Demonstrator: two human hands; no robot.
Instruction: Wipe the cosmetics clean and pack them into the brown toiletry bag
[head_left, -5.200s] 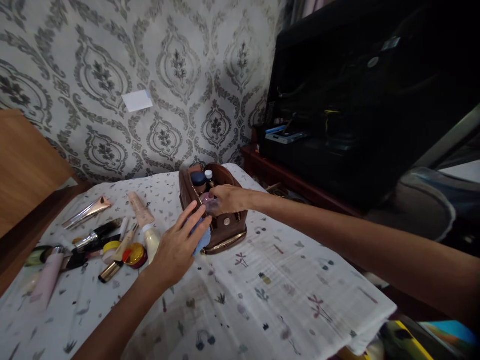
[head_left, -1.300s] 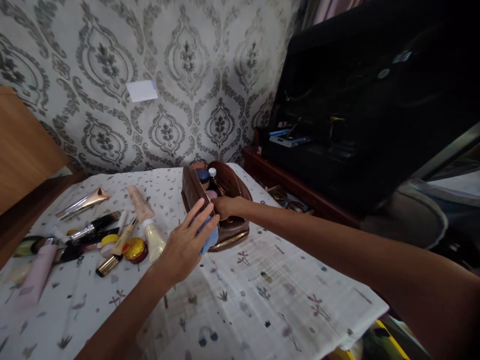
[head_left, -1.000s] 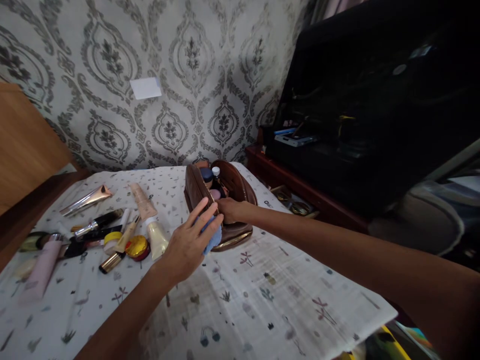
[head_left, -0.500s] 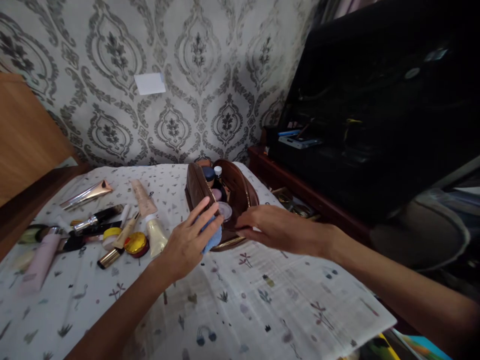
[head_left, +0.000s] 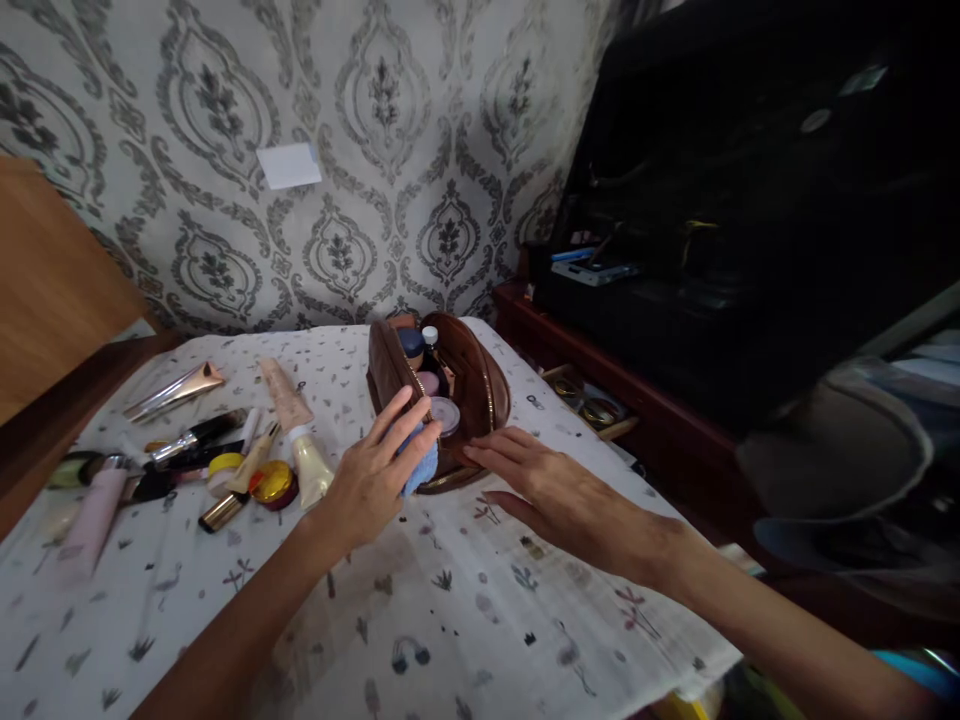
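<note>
Loosely spread, the left hand (head_left: 367, 480) is lying over a blue pad (head_left: 421, 468) and pressing it against the near left wall of the pouch (head_left: 476, 385). Whether the thumb is pinching the pad cannot be told.

Reading from the left: tubes (head_left: 86, 515), a mascara (head_left: 191, 440) and a gold jar (head_left: 274, 482) are lying scattered on the cloth (head_left: 487, 620), apart from both hands. A cream tube (head_left: 311, 470) is lying just beside the left hand. At centre the pouch is standing open on the far part of the cloth, mouth upward. It is holding a blue-capped jar (head_left: 411, 342), a white-capped bottle (head_left: 430, 334) and a round compact (head_left: 445, 414), the compact sitting nearest the near end. To the right, the right hand (head_left: 559, 495) is hovering flat, palm down and fully open, holding nothing. Its fingertips (head_left: 484, 458) are reaching the pouch's near end, though contact cannot be told. At far right a dark cabinet (head_left: 675, 300) is standing off the cloth.

Handling note, as a judgement: the pouch looks soft-walled and liable to sag under side load. The left hand is best bracing low on the wall rather than at the rim, pressing lightly so the mouth is not folding over the compact. The right hand is best working from the near end, clear of the upright bottle, which looks easy to tip.
</note>
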